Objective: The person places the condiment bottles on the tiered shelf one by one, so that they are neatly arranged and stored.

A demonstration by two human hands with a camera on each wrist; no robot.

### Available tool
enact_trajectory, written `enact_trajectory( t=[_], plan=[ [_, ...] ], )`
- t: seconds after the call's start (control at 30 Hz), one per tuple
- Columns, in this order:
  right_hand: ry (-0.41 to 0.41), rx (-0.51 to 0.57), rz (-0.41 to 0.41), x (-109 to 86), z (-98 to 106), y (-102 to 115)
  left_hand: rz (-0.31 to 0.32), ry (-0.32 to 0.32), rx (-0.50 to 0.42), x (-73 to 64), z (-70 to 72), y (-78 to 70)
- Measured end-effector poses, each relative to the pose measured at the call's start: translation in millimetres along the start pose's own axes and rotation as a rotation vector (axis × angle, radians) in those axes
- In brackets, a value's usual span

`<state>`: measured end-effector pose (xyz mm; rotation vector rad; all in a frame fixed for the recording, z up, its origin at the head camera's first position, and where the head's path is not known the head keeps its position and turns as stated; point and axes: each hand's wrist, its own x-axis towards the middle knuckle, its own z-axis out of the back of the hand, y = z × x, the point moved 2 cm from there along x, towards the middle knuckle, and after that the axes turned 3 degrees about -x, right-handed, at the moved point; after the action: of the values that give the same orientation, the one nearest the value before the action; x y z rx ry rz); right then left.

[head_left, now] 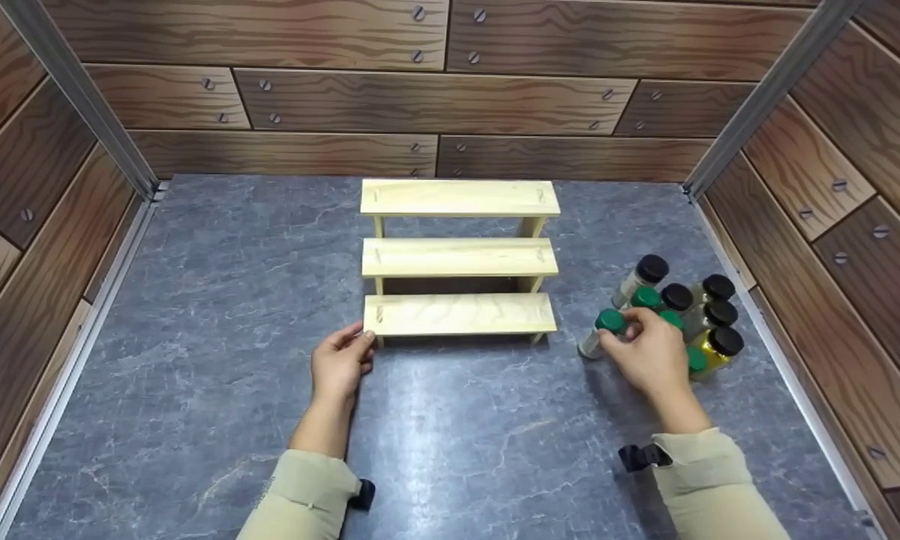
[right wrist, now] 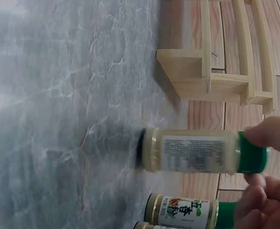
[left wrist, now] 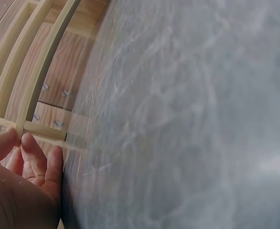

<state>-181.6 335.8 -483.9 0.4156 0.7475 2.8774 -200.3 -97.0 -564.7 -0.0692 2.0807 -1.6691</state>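
Note:
A pale wooden three-step shelf (head_left: 459, 313) stands in the middle of the table. My left hand (head_left: 339, 364) pinches the front left corner of its lowest step between thumb and fingers; the left wrist view shows the fingertips at the wooden board (left wrist: 32, 95). On the right, my right hand (head_left: 652, 352) holds a spice jar (right wrist: 192, 150) by its green cap (head_left: 610, 321), thumb and fingers on either side. The jar has a printed white label and pale contents. Close beside it, another green-capped spice jar (right wrist: 185, 212) appears in the right wrist view.
Several more jars with black caps (head_left: 720, 313) and green caps stand grouped to the right of my right hand, one holding yellow contents (head_left: 712, 358). Wood-patterned walls (head_left: 345, 101) and metal posts (head_left: 757, 97) enclose the grey marbled table (head_left: 232, 300).

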Motion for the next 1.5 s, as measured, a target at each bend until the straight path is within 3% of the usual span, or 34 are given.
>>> enact_trajectory(
  t=[0.17,0.3,0.4,0.53,0.67,0.8,1.0,1.27,1.5],
  plan=[
    [-0.16,0.149,0.044,7.6,9,22,0.018,-0.003,-0.001,0.7,1.2,-0.2],
    [-0.258,0.265,0.2,31.9,24,63,0.008,-0.008,-0.005,1.6,0.8,-1.2],
    [-0.294,0.285,0.34,57.2,34,107,0.004,-0.014,-0.007,1.6,0.6,-1.2],
    [-0.226,0.282,0.403,90.6,31,169,0.014,-0.021,-0.014,1.3,1.4,0.1],
    [-0.082,0.307,0.341,119.0,12,223,0.011,-0.012,-0.051,2.2,2.8,0.5],
    [0.035,0.314,0.263,137.3,-9,259,-0.008,-0.008,-0.063,2.9,1.5,1.6],
    [0.11,0.26,0.2,153.5,-31,287,-0.018,-0.017,-0.075,4.9,-0.5,2.6],
    [0.14,0.236,0.181,159.9,-43,301,-0.018,0.0,-0.067,4.3,-3.3,4.2],
    [0.123,0.227,0.22,159.5,-54,310,-0.021,-0.01,-0.073,5.5,0.3,1.9]
  ],
)
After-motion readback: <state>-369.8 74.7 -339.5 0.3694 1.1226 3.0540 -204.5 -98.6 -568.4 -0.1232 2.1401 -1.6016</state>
